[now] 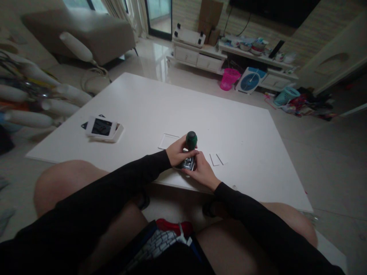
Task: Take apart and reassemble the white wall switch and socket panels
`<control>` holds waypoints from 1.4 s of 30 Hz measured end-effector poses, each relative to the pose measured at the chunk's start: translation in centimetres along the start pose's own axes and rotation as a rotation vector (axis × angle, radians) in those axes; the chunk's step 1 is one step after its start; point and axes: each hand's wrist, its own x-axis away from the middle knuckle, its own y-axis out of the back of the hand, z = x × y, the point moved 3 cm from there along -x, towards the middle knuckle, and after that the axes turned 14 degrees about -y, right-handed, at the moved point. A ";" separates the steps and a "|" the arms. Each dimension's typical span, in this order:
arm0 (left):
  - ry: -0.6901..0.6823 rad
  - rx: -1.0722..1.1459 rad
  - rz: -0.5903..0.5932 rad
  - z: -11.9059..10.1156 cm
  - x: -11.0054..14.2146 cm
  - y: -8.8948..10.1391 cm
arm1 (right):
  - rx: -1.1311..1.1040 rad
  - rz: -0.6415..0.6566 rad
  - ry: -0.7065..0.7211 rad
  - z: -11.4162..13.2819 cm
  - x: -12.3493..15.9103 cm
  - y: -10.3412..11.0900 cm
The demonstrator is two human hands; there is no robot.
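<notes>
Left hand curled around a green-handled tool [192, 140], left hand [178, 151] nearly touching the right hand [203, 170], which pinches a small metallic piece [188, 163] near the white table's [241, 126] front edge, a clear rectangular frame [168, 141] beside the left, thin-edged pieces [215, 159] beside the right.

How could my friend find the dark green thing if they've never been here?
Look for the big white table. At its near edge, where two black sleeves reach inward, there's a shiny silvery rectangular piece. Just above it in the picture is the rounded dark green handle, the only green thing there, unlike the clear rectangular frame at left.
</notes>
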 end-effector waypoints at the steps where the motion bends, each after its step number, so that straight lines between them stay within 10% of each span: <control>1: -0.005 -0.005 0.001 0.0 -0.1 0.1 | 0.000 -0.003 0.000 0.0 0.0 0.0; 26: 0.012 0.245 0.031 -0.2 -0.1 -0.2 | -0.030 -0.003 0.079 0.2 -0.3 0.0; 42: -0.140 -0.181 0.101 -0.1 0.2 -1.2 | 0.024 -0.014 0.030 -0.2 -0.2 -0.1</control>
